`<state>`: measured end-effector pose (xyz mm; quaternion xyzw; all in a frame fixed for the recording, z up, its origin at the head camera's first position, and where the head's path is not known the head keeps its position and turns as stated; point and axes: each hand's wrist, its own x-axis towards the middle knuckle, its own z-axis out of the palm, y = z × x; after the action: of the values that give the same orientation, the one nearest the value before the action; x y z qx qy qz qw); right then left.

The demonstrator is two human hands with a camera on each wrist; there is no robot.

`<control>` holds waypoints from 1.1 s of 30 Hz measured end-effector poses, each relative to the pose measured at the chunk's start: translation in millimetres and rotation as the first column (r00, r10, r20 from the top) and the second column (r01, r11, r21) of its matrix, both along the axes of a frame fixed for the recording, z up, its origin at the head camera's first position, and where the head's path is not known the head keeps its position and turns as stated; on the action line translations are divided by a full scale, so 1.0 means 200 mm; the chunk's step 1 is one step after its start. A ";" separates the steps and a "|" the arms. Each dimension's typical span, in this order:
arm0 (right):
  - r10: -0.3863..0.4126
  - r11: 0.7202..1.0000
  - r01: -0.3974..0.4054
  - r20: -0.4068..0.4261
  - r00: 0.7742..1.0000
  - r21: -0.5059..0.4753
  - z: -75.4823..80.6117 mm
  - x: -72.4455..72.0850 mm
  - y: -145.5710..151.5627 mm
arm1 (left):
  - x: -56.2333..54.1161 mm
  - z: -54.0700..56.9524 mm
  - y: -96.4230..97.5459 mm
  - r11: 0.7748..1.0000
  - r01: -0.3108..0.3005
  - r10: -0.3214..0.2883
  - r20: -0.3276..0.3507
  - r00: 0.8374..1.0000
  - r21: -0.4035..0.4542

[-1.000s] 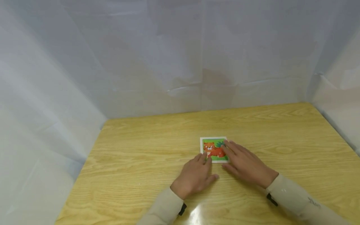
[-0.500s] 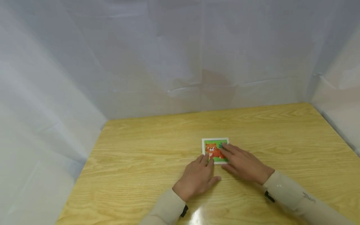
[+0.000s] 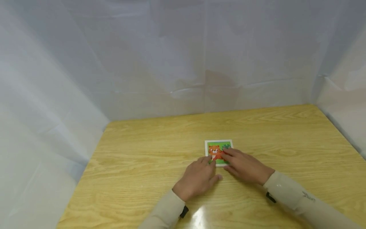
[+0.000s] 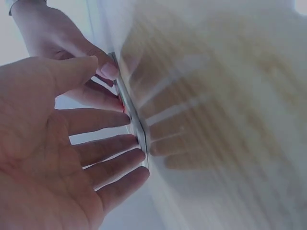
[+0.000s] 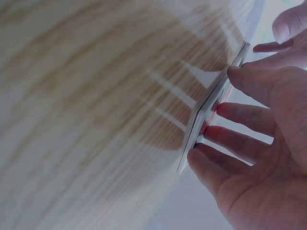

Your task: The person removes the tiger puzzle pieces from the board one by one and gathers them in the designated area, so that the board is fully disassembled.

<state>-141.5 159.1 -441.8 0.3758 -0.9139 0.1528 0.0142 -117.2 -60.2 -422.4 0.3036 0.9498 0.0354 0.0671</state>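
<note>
A square picture board with a white border lies flat on the table, showing an orange tiger on green with a bluish-green plant. My left hand rests its outstretched fingertips on the lower left corner, thumb held away from it. From the right, my right hand touches the picture with its fingers, covering the tiger's hind part; its thumb is at the near edge. In the left wrist view the thin edge of the board sits at the fingertips. The right wrist view shows straight fingers against the board's face.
The light wooden table reflects a bright spot near its front. White sheeting hangs behind it and on both sides. Each pale sleeve has a black strap part showing under the wrist.
My right hand has slid a little left and toward me over the picture, uncovering the plant. The left hand and the board have barely shifted.
</note>
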 end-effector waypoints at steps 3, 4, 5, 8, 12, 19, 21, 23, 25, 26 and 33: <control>-0.003 1.000 0.003 -0.001 1.000 -0.011 0.00 -0.01 -0.01 | -0.02 0.02 -0.01 1.000 0.008 -0.008 0.005 1.000 0.015; -0.002 1.000 0.002 -0.003 1.000 -0.012 0.00 -0.01 -0.01 | -0.03 0.02 -0.02 1.000 0.010 -0.010 0.005 1.000 0.024; -0.003 1.000 0.003 -0.002 1.000 -0.014 0.00 -0.01 -0.01 | -0.04 0.02 -0.02 0.999 0.008 -0.008 0.009 1.000 0.037; -0.007 1.000 0.007 0.006 1.000 -0.019 0.00 -0.01 -0.01 | -0.07 0.03 -0.04 0.995 -0.015 0.011 0.035 0.999 0.097; -0.021 1.000 0.021 0.025 0.999 -0.010 0.01 -0.02 -0.02 | -0.11 0.04 -0.06 0.985 -0.079 0.070 0.058 0.996 0.151; -0.043 0.999 0.042 0.048 0.998 0.019 0.02 -0.05 -0.03 | -0.19 0.07 -0.06 0.934 -0.219 0.203 0.087 0.975 0.281; -0.046 0.999 0.045 0.051 0.998 0.022 0.01 -0.06 -0.03 | -0.22 0.07 -0.06 0.918 -0.250 0.227 0.107 0.968 0.309; -0.044 0.999 0.043 0.050 0.998 0.024 0.01 -0.06 -0.04 | -0.24 0.07 -0.06 0.905 -0.269 0.242 0.119 0.963 0.330; -0.043 0.999 0.042 0.052 0.998 0.021 0.01 -0.07 -0.04 | -0.27 0.06 -0.05 0.893 -0.285 0.254 0.133 0.958 0.348; -0.041 0.999 0.040 0.049 0.998 0.020 0.01 -0.07 -0.04 | -0.28 0.05 -0.05 0.886 -0.293 0.259 0.140 0.956 0.358; -0.028 1.000 0.028 0.018 0.999 0.002 0.00 -0.08 -0.04 | -0.35 0.03 -0.04 0.854 -0.339 0.298 0.163 0.941 0.394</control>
<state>-156.7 150.8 -441.1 0.3615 -0.9193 0.1551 0.0080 -186.4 -68.3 -416.4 0.1473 0.9528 0.2623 0.0397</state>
